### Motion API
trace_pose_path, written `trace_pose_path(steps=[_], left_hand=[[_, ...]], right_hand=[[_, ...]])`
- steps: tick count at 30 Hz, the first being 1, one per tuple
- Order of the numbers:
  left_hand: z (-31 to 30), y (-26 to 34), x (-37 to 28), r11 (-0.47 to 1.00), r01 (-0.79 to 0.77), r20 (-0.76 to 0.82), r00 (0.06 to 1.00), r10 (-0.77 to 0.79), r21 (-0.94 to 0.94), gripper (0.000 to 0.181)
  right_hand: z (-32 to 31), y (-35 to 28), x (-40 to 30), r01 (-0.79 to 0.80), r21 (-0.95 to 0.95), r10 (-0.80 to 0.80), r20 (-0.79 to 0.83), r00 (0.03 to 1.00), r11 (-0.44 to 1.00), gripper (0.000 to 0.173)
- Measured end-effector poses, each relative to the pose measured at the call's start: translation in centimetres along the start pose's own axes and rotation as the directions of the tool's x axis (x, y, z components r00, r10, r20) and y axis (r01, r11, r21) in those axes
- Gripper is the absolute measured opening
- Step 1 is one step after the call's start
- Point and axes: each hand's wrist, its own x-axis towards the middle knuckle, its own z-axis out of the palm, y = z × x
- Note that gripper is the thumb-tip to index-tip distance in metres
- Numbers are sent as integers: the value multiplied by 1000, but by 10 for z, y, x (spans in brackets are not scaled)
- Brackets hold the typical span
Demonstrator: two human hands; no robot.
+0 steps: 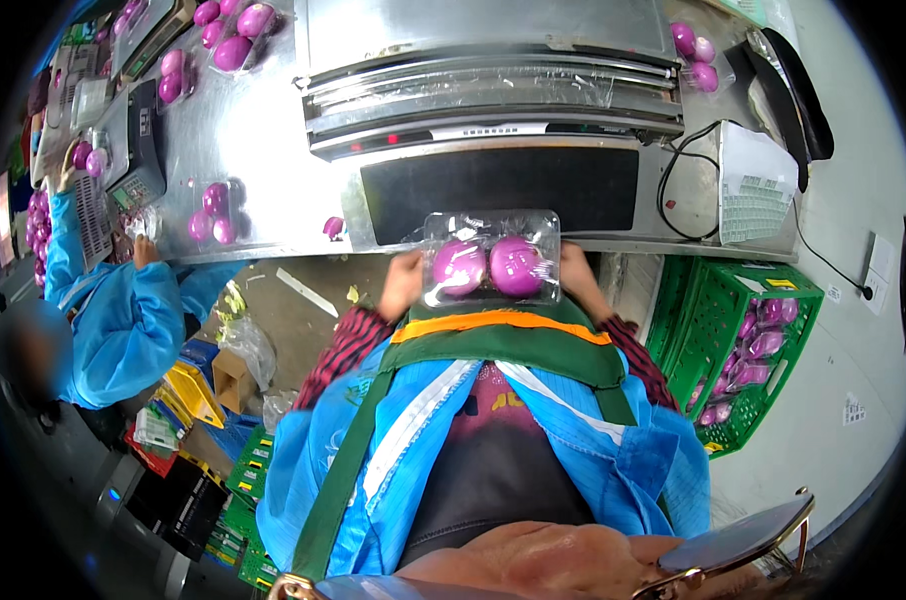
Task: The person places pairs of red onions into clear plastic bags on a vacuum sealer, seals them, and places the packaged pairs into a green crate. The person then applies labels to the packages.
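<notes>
Both my hands grip a clear plastic tray [492,221] at its two ends, near the front edge of the steel table. My left hand [402,281] has the left end, and my right hand [577,273] the right end; the fingers are partly hidden. Two peeled red onions, a left one [459,268] and a right one [516,267], sit side by side in the tray. Just beyond it lies the black plate [501,187] of a film-wrapping machine. Behind that plate run the machine's metal rollers [490,90], with clear film across them.
More onion trays stand on the table, one at left [214,214] and one at far right [697,56]. A loose onion piece [333,227] lies near the edge. Green crates [745,360] stand at right. A co-worker in blue [126,322] works at a scale [134,187]. A black cable [666,195] loops beside papers [757,187].
</notes>
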Motion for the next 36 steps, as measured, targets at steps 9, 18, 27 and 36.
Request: trace_pose_path(steps=[9, 18, 27, 36], left_hand=[[66, 78, 7, 660, -74, 314, 836, 449, -747, 31], [62, 189, -57, 771, -98, 198, 939, 281, -630, 70], [80, 195, -33, 697, 381, 377, 911, -169, -608, 64], [205, 252, -10, 908, -243, 534, 745, 399, -340, 73]], right_hand=[[34, -45, -10, -10, 586, -235, 341, 910, 810, 41], [-4, -107, -40, -136, 991, -492, 129, 861, 21, 59], [-46, -83, -101, 208, 974, -521, -133, 843, 87, 99], [-102, -75, -141, 594, 789, -269, -613, 742, -160, 45]])
